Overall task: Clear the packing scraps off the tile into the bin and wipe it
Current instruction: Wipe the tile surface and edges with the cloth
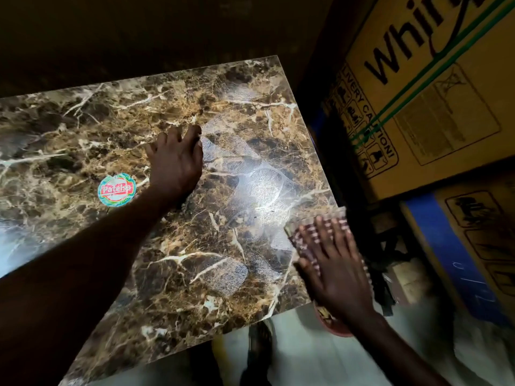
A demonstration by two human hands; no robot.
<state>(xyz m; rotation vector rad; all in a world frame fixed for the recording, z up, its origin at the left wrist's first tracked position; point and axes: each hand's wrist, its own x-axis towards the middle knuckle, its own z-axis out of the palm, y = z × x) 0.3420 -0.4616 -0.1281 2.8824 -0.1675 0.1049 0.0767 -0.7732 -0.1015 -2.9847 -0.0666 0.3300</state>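
Note:
A glossy brown marble-patterned tile (pixel 83 129) fills the middle of the view, with damp wipe streaks across its right half. My left hand (pixel 175 160) rests on the tile near its centre, fingers spread and bent at the tips. My right hand (pixel 334 263) presses flat, fingers straight, on a checked red-and-white cloth (pixel 309 227) at the tile's right edge. A round green and red sticker (pixel 117 190) sits on the tile left of my left wrist. No scraps show on the tile.
Large cardboard appliance boxes (pixel 434 87) stack against the tile's right side, with a blue-edged box (pixel 457 260) below them. A reddish round container (pixel 331 321), partly hidden by my right wrist, sits below the tile's near right corner. Pale floor (pixel 306 355) lies beneath.

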